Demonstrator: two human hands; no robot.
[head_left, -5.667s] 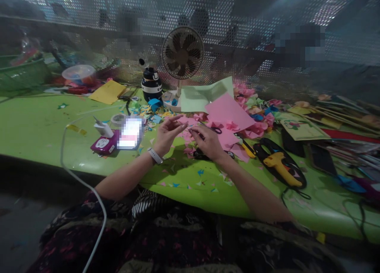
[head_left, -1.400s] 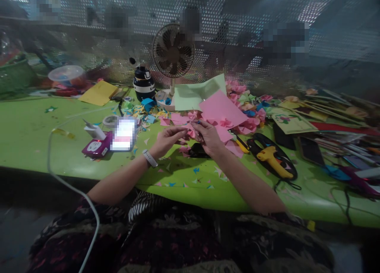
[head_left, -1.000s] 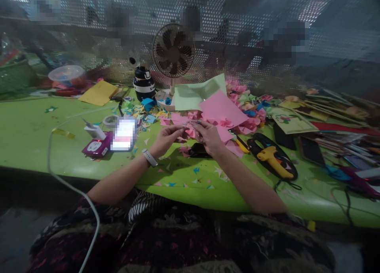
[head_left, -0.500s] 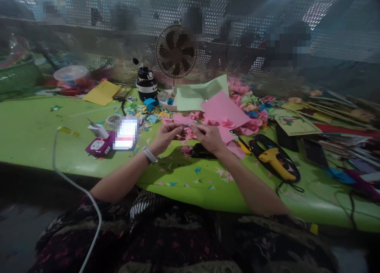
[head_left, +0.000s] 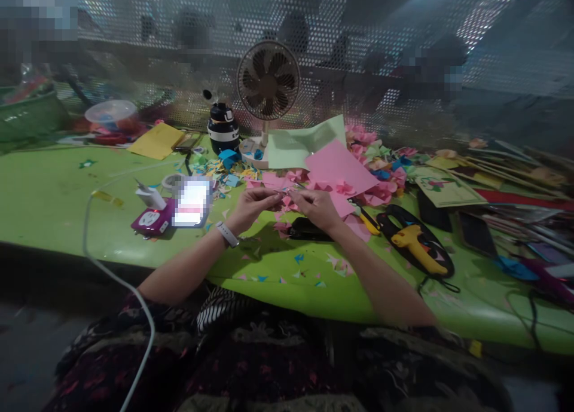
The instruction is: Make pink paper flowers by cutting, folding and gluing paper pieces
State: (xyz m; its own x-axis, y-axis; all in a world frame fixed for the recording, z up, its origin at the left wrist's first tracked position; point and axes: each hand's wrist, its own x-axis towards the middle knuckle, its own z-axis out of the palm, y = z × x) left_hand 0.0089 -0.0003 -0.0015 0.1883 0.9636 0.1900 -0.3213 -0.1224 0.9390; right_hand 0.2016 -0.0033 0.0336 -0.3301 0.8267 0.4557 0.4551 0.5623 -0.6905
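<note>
My left hand [head_left: 255, 208] and my right hand [head_left: 317, 210] meet over the middle of the table. Thumbs and fingers of both are pinched on a small pale pink piece of paper [head_left: 286, 191]; its exact shape is too small to make out. Behind and below the fingertips lie pink paper flowers [head_left: 345, 188] and cut scraps. A flat pink sheet [head_left: 338, 168] rests beyond my right hand, partly over a pale green sheet [head_left: 287, 149]. Beneath my right wrist is a black object [head_left: 307, 228], partly hidden.
A fan [head_left: 268, 82] and a dark bottle [head_left: 223, 131] stand at the back. To the left are a lit phone [head_left: 192, 203] and a purple power socket [head_left: 150, 219]. On the right lie a yellow-handled cutter [head_left: 368, 220] and a yellow glue gun [head_left: 417, 247].
My fingertips have shifted slightly around the small piece of paper, and both hands stay together in the same spot. The whole view has moved a little. Nothing else visibly differs.
</note>
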